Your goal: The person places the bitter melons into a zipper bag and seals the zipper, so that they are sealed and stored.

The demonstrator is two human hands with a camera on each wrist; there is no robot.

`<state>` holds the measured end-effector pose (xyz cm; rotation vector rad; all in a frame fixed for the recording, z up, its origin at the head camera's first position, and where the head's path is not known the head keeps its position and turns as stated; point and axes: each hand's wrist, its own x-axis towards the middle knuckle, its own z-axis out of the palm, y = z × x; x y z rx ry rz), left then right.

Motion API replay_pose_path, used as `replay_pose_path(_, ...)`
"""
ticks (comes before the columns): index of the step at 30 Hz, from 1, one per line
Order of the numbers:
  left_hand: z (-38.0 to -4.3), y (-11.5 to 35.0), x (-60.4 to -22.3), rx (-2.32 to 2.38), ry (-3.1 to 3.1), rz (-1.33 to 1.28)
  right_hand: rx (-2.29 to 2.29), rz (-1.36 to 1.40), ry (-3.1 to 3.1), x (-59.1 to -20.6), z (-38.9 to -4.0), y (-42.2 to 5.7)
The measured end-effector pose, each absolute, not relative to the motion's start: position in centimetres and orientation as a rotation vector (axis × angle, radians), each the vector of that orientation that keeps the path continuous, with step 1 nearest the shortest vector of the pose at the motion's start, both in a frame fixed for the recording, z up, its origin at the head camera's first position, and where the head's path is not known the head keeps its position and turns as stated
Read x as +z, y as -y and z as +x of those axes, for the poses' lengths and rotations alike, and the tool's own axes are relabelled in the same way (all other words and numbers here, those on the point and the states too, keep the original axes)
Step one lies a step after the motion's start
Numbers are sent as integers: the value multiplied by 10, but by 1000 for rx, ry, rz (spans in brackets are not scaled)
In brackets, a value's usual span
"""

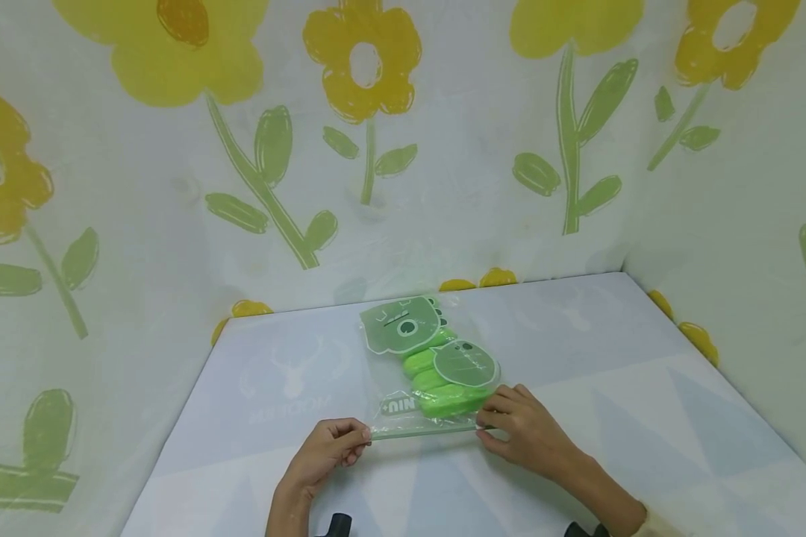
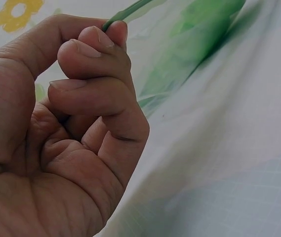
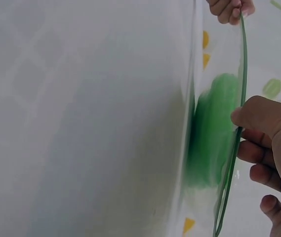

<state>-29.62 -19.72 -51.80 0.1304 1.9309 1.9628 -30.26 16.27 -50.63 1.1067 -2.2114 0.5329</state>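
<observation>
A clear zip bag (image 1: 389, 380) with printed green cartoon shapes lies on the table, its green zip strip (image 1: 423, 431) toward me. Inside are several bright green, long rounded pieces (image 1: 453, 400) whose kind I cannot tell. My left hand (image 1: 325, 451) pinches the strip's left end between thumb and index finger, the other fingers curled, as the left wrist view shows. With thumb and index finger my right hand (image 1: 524, 432) pinches the strip near its right end. In the right wrist view the strip (image 3: 244, 64) looks single between the hands and double past the right fingers.
The table (image 1: 242, 418) has a pale triangle pattern and faint deer print. Fabric walls (image 1: 443, 186) with yellow flowers rise behind and at both sides. Dark device parts (image 1: 339, 524) show by the wrists at the bottom edge.
</observation>
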Motion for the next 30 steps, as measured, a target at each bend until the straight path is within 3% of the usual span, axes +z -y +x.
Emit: replay_pose_path(30,-298,198,-518,1970,-1916,110,536,1098,2211,-505,-302,-183)
